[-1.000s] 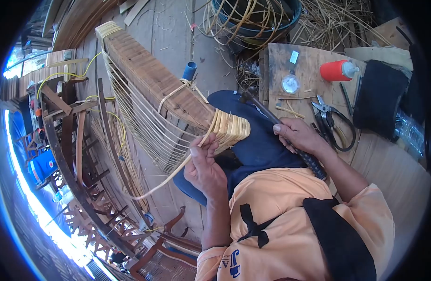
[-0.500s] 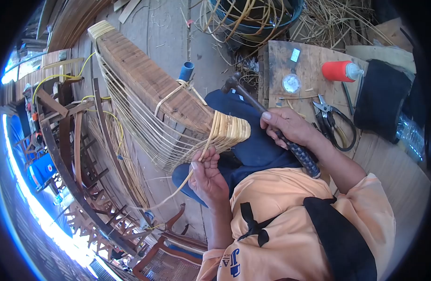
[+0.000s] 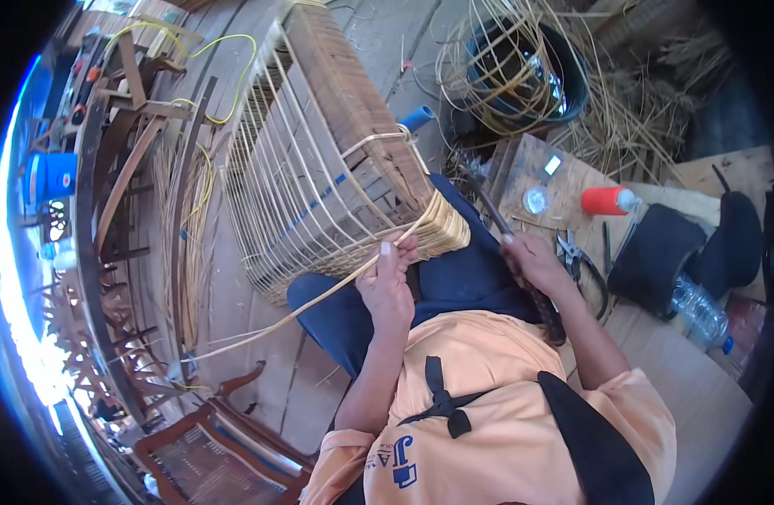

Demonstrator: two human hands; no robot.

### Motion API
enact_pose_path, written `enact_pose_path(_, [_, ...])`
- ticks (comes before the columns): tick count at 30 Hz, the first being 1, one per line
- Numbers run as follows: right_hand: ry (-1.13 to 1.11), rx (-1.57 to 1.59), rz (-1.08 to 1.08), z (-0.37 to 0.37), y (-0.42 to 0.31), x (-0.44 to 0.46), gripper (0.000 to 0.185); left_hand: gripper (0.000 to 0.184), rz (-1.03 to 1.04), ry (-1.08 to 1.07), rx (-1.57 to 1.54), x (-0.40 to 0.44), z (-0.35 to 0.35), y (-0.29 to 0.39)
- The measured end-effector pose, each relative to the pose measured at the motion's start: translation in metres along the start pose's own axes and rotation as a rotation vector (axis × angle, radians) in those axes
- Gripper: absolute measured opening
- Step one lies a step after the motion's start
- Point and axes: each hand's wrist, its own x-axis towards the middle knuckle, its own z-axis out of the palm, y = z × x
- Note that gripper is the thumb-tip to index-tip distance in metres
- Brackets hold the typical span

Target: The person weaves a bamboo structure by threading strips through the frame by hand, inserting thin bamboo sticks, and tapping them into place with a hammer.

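Note:
A wooden frame [image 3: 340, 80] strung with many thin rattan strands leans across my lap, its near corner wrapped in pale rattan [image 3: 446, 227]. My left hand [image 3: 389, 282] is closed on a long rattan strip [image 3: 307, 303] just below that corner, and the strip trails off to the lower left. In my right hand [image 3: 534, 263] is a hammer [image 3: 494, 210] with a dark handle, its grip end pointing toward my body. The hammer's head is blurred beside my knee. A blue tube [image 3: 417, 119] stands behind the frame's near end.
A board [image 3: 563, 181] at the right bears a red bottle [image 3: 606, 200], a small round dish [image 3: 535, 199] and pliers [image 3: 569, 249]. Beyond it stands a bucket [image 3: 579, 93] with coiled rattan. Wooden chair parts [image 3: 88, 210] line the left, and a woven seat [image 3: 210, 454] lies lower left.
The view has turned, and the frame now shows more of its strung side. My left hand still grips the strip, which stretches out straighter. The hammer remains in my right hand.

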Motion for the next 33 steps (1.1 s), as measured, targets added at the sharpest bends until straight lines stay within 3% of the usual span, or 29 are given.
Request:
enact_pose_path(2, [0.189, -0.386, 0.073, -0.015, 0.02, -0.014, 0.036, 0.027, -0.012, -0.011, 0.14, -0.001, 0.001, 0.001])
enact_pose_path(3, [0.203, -0.401, 0.066, -0.021, 0.039, -0.021, 0.036, 0.026, 0.076, -0.069, 0.241, -0.005, 0.003, 0.004])
enact_pose_path(5, [0.392, -0.753, -0.095, -0.023, 0.064, -0.041, 0.035, 0.026, 0.055, -0.065, 0.207, -0.002, -0.002, 0.004])
enact_pose_path(6, [0.403, -0.761, -0.095, -0.02, 0.066, -0.052, 0.035, 0.026, 0.036, -0.063, 0.193, 0.0, -0.005, 0.004])
enact_pose_path(8, [0.437, -0.803, 0.18, -0.014, 0.065, -0.073, 0.033, 0.026, 0.025, -0.088, 0.145, 0.004, -0.012, -0.001])
enact_pose_path(11, [0.463, -0.962, 0.217, -0.021, 0.108, -0.084, 0.034, 0.026, 0.01, -0.121, 0.087, 0.0, -0.013, 0.002])
enact_pose_path(13, [0.459, -1.041, 0.252, -0.022, 0.106, -0.083, 0.034, 0.026, -0.017, -0.038, -0.194, 0.0, -0.02, 0.027])
enact_pose_path(14, [0.577, -1.04, 0.067, -0.025, 0.097, -0.077, 0.034, 0.025, -0.133, -0.233, -0.748, 0.018, -0.065, 0.034])
enact_pose_path(15, [0.684, -1.028, -0.118, -0.027, 0.088, -0.072, 0.034, 0.021, 0.038, -0.067, -0.662, 0.012, -0.082, 0.065])
enact_pose_path(16, [0.674, -0.9, -0.229, -0.02, 0.058, -0.06, 0.034, 0.016, 0.048, -0.164, -1.027, 0.013, -0.116, 0.092])
enact_pose_path(19, [0.5, -0.634, -0.7, 0.049, -0.051, -0.023, 0.034, 0.018, 0.201, 0.0, -0.874, 0.008, -0.288, 0.141])
enact_pose_path(21, [0.301, -0.885, -1.037, 0.108, -0.106, -0.002, 0.035, 0.019, 0.241, -0.121, -0.931, -0.019, -0.349, 0.173])
enact_pose_path(22, [0.051, -1.031, -1.026, 0.139, -0.123, 0.009, 0.036, 0.021, 0.23, -0.249, -0.971, -0.042, -0.351, 0.197])
enact_pose_path(24, [-0.293, -1.139, -0.903, 0.205, -0.144, 0.004, 0.033, 0.023, 0.643, 0.203, -0.883, -0.075, -0.352, 0.228])
enact_pose_path(26, [-0.354, -1.166, -0.887, 0.227, -0.159, -0.002, 0.028, 0.025, 0.717, 0.32, -0.664, -0.108, -0.383, 0.257])
enact_pose_path(27, [-0.399, -1.18, -0.846, 0.239, -0.166, -0.006, 0.025, 0.025, 0.701, 0.086, -0.545, -0.123, -0.431, 0.259])
enact_pose_path(28, [-0.189, -1.242, -1.206, 0.226, -0.175, -0.006, 0.022, 0.025, 0.733, 0.122, -0.538, -0.135, -0.439, 0.255])
enact_pose_path(29, [0.184, -1.236, -1.478, 0.205, -0.161, 0.03, 0.019, 0.024, 0.698, 0.281, -0.46, -0.137, -0.436, 0.252])
enact_pose_path(30, [0.274, -1.061, -1.196, 0.187, -0.173, 0.038, 0.021, 0.023, 0.654, 0.44, -0.388, -0.136, -0.429, 0.251])
enact_pose_path(31, [0.375, -0.855, -0.936, 0.169, -0.185, 0.047, 0.025, 0.022, 0.588, 0.424, -0.335, -0.13, -0.404, 0.241])
enact_pose_path(32, [0.606, -1.013, -0.911, 0.146, -0.176, 0.072, 0.033, 0.022, 0.511, 0.408, -0.284, -0.118, -0.37, 0.228])
enact_pose_path(33, [0.637, -1.025, -0.943, 0.113, -0.155, 0.102, 0.035, 0.024, 0.469, 0.474, -0.443, -0.1, -0.35, 0.22])
